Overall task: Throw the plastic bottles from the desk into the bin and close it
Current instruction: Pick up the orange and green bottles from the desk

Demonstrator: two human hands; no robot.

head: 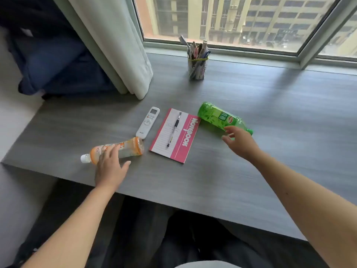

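An orange-labelled clear plastic bottle (pixel 127 147) with a white cap lies on its side near the front left edge of the grey desk (pixel 231 180). My left hand (pixel 110 167) hovers over its middle, fingers spread, thumb out to the right. A green plastic bottle (pixel 216 115) lies on its side right of the notebook, cap pointing right. My right hand (pixel 241 141) reaches over its neck end with fingers apart, holding nothing. No bin is in view.
Between the bottles lie a white remote control (pixel 147 122) and a pink notebook (pixel 175 135) with a pen (pixel 173 129) on it. A pen holder (pixel 198 61) stands by the window. A curtain (pixel 116 45) hangs at the desk's back left.
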